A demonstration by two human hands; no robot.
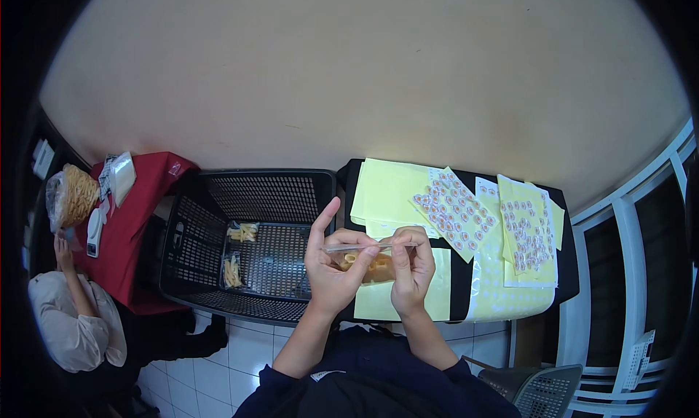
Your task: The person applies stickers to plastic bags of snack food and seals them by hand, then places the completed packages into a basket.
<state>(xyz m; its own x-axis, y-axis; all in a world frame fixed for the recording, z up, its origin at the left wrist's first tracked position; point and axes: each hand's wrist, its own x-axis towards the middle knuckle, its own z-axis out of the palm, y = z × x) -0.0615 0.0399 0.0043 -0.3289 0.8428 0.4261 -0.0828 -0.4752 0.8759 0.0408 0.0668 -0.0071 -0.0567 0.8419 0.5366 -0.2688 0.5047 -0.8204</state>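
Both in on it now: L hand (331, 269) and R hand (412, 272), fingertips pinching the top edge of a small clear plastic bag of yellow-brown pcs (378, 271), held over the black-clothed table (460, 288) nr its front-L corner. Pale yellow paper sheet (440, 290) below, at the front edge; sheets w/ round reddish stickers (456, 214) twd the R edge. Beside the table's L edge, black plastic basket (240, 306), two clear packets (233, 272) nr its L side.

A black-covered table (460, 296) carries yellow sheets (389, 188) and sheets of small stickers (457, 218) (some of them overlapping).
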